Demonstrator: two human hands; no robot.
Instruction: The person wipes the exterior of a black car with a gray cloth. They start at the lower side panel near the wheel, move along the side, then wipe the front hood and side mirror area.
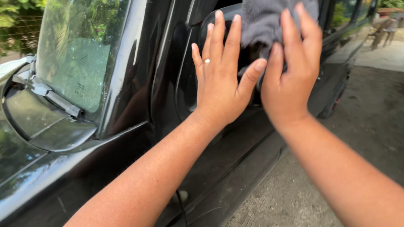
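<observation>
The right hand [290, 80] presses a grey cloth [263, 23] against the black car's side mirror [219, 17], fingers spread over it, probably pinching a fold; the left hand [221, 80], open and flat, lies just beside it.

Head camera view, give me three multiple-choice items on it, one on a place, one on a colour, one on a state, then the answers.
1. Where does the grey cloth lie?
A. on the windscreen
B. over the side mirror
C. on the ground

2. What colour is the car body?
A. white
B. red
C. black

3. How is the left hand?
A. flat with fingers spread
B. closed in a fist
C. gripping the wiper

Answers:
1 B, the cloth drapes the mirror housing under the right hand.
2 C, the door and pillar are glossy black.
3 A, its palm rests open against the mirror.
</observation>
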